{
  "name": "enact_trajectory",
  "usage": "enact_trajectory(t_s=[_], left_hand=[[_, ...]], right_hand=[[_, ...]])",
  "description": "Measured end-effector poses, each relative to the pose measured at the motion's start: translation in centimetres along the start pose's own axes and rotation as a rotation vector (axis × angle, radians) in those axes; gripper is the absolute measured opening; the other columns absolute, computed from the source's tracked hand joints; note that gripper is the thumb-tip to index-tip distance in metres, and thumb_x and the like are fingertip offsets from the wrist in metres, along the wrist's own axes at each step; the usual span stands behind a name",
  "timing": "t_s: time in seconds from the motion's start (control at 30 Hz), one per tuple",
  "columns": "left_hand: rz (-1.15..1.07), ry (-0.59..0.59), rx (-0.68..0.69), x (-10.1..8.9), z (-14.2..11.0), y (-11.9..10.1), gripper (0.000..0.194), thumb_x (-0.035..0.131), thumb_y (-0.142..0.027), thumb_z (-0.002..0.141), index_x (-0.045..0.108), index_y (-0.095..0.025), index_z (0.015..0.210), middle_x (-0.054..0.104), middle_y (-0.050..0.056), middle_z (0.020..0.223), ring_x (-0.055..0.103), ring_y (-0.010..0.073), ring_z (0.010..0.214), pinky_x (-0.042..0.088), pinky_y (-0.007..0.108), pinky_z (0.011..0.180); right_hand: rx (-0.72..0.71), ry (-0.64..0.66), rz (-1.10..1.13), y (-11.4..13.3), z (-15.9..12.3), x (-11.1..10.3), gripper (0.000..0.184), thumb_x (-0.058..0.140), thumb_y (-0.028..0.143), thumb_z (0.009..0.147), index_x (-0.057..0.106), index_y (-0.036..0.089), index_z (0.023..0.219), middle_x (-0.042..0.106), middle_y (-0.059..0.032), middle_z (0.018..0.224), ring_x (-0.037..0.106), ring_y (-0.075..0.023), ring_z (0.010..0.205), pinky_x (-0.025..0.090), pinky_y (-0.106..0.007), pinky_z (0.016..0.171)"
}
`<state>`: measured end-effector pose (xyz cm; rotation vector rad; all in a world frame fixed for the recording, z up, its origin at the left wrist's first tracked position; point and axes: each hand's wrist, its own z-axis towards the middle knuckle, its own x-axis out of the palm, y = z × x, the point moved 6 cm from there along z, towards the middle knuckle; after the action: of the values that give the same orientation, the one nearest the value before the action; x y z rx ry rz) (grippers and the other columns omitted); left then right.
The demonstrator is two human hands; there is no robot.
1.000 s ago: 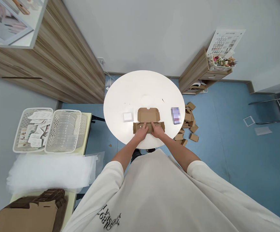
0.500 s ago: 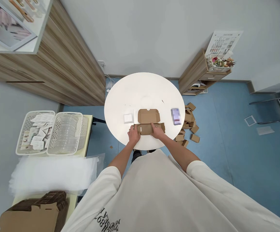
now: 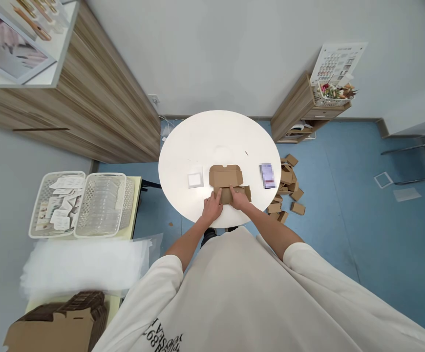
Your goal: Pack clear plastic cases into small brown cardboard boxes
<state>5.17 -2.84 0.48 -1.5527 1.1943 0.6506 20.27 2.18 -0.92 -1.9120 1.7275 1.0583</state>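
A flat brown cardboard box blank (image 3: pixel 226 177) lies partly folded near the front of the round white table (image 3: pixel 216 134). My left hand (image 3: pixel 212 207) grips its left flap, which is folded inward over the panel. My right hand (image 3: pixel 239 199) presses down on the near panel, fingers curled on the cardboard. A small white square pad (image 3: pixel 195 179) lies just left of the box. A blurred purple card or phone (image 3: pixel 267 175) lies to its right.
Several folded small brown boxes (image 3: pixel 286 188) are heaped on the blue floor right of the table. Two white baskets (image 3: pixel 80 203) sit on a side table at left, above clear bags (image 3: pixel 84 264) and stacked cardboard blanks (image 3: pixel 56 322). A wooden cabinet (image 3: pixel 300 110) stands at back right.
My left hand moved out to the blank's left end, then swung back inward, folding the left flap over. The box now looks narrower. My right hand stayed on the near panel.
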Motion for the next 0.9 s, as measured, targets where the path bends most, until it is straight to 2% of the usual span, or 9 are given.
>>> enact_trajectory(t_s=[0.1, 0.23, 0.3, 0.47, 0.63, 0.9], left_hand=[[-0.03, 0.002, -0.002, 0.1, 0.0, -0.1, 0.069, 0.048, -0.036, 0.098, 0.018, -0.019, 0.158, 0.033, 0.022, 0.157, 0.054, 0.0309, 0.128, 0.04, 0.043, 0.105], [-0.043, 0.068, 0.012, 0.3, 0.2, 0.3, 0.046, 0.045, -0.034, 0.1, 0.042, -0.021, 0.144, 0.043, 0.017, 0.148, 0.06, 0.0274, 0.117, 0.046, 0.038, 0.097], [-0.026, 0.113, 0.001, 0.4, 0.3, 0.5, 0.039, 0.043, -0.031, 0.1, 0.048, -0.022, 0.138, 0.052, 0.014, 0.136, 0.062, 0.0259, 0.11, 0.048, 0.037, 0.092], [0.073, 0.165, -0.016, 0.2, 0.9, 0.8, 0.036, 0.04, -0.024, 0.101, 0.05, -0.023, 0.136, 0.06, 0.012, 0.118, 0.063, 0.0251, 0.105, 0.047, 0.035, 0.088], [0.175, 0.255, 0.006, 0.2, 1.4, 0.9, 0.029, 0.039, -0.022, 0.101, 0.061, -0.017, 0.118, 0.063, 0.014, 0.11, 0.064, 0.026, 0.103, 0.047, 0.036, 0.088], [0.311, 0.215, 0.088, 0.6, 2.5, 0.4, 0.028, 0.045, -0.006, 0.093, 0.067, -0.009, 0.111, 0.067, 0.018, 0.106, 0.065, 0.0275, 0.104, 0.048, 0.038, 0.088]], right_hand=[[0.0, -0.001, 0.001, 0.0, -0.1, 0.0, 0.102, 0.066, 0.035, 0.091, -0.003, 0.014, 0.163, 0.066, -0.0207, 0.123, 0.062, -0.034, 0.115, 0.045, -0.036, 0.09], [0.012, 0.025, 0.006, 0.0, -0.1, 0.1, 0.102, 0.064, 0.035, 0.093, -0.007, 0.016, 0.163, 0.064, -0.0203, 0.125, 0.062, -0.033, 0.115, 0.046, -0.035, 0.088], [0.02, 0.042, 0.006, 0.0, -0.1, 0.2, 0.102, 0.063, 0.036, 0.094, -0.01, 0.017, 0.163, 0.063, -0.0203, 0.128, 0.061, -0.0327, 0.116, 0.045, -0.035, 0.089], [0.008, 0.04, 0.012, 0.0, -0.1, 0.2, 0.104, 0.064, 0.035, 0.093, -0.011, 0.016, 0.162, 0.061, -0.0206, 0.13, 0.059, -0.0334, 0.12, 0.044, -0.036, 0.091], [0.017, 0.048, 0.009, 0.2, -0.1, -0.1, 0.104, 0.065, 0.034, 0.091, -0.009, 0.015, 0.163, 0.064, -0.0201, 0.127, 0.059, -0.0341, 0.119, 0.042, -0.038, 0.094], [0.031, 0.047, 0.006, 0.2, -0.3, -0.1, 0.103, 0.064, 0.034, 0.092, -0.008, 0.017, 0.163, 0.063, -0.0205, 0.129, 0.058, -0.0339, 0.121, 0.042, -0.038, 0.095]])
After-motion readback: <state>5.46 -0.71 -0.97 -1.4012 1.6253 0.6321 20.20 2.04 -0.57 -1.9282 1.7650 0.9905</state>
